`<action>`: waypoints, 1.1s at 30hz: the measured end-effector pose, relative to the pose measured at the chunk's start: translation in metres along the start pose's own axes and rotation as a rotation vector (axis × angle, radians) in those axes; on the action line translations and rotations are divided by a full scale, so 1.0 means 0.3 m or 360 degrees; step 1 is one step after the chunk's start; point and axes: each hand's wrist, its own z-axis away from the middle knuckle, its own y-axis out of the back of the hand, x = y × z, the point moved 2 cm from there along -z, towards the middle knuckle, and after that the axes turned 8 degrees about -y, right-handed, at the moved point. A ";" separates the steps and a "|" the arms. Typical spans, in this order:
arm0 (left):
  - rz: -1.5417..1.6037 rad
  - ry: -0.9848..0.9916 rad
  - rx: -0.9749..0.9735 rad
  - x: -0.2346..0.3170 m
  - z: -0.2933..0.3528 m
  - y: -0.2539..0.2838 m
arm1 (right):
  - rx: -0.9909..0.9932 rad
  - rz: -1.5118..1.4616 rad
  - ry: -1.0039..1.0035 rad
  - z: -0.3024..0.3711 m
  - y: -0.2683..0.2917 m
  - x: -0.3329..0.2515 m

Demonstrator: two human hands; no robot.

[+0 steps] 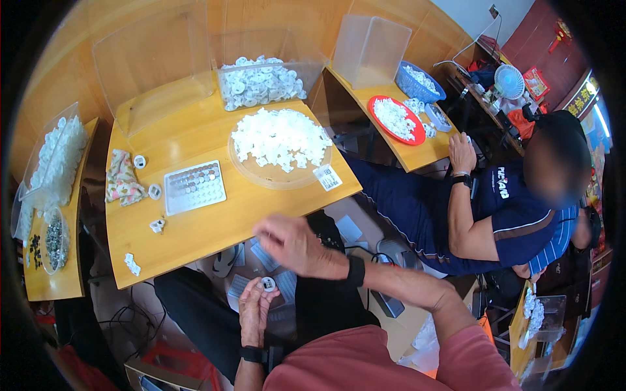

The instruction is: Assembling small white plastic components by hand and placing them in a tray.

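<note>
My left hand (pixel 253 311) is closed around a small round white plastic part (pixel 268 283) with a dark middle, in front of the table's near edge. Over that edge hovers my right hand (pixel 292 246), fingers bent and blurred; whether anything is between them I cannot make out. On the yellow wooden table (pixel 195 244) lies a white tray (pixel 194 188) partly filled with rows of small silvery discs. A round board (pixel 238 161) beyond my right hand bears a heap of small white plastic pieces (pixel 280 137). Left of the tray are a few loose white parts (pixel 154 191).
A clear bin (pixel 264 104) of white round parts stands at the back, beside a floral cloth bundle (pixel 125 177) farther left. On the right sits another person (pixel 482 202), near a side table with a red plate (pixel 418 135) and blue basket (pixel 420 92).
</note>
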 end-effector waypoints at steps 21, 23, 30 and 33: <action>-0.0090 0.0049 0.0043 0.003 0.001 -0.013 | 0.0175 0.0860 -0.0119 -0.323 0.200 0.305; -0.0095 0.0046 0.0041 0.000 0.004 -0.011 | 0.0392 0.0786 -0.0027 -0.315 0.223 0.289; -0.0031 0.0024 0.0071 0.008 0.012 -0.002 | -0.0233 -0.0697 -0.0686 -0.062 0.094 0.092; -0.0056 0.0026 0.0056 -0.001 0.011 0.018 | -0.0495 -0.1127 -0.0997 0.098 -0.015 0.066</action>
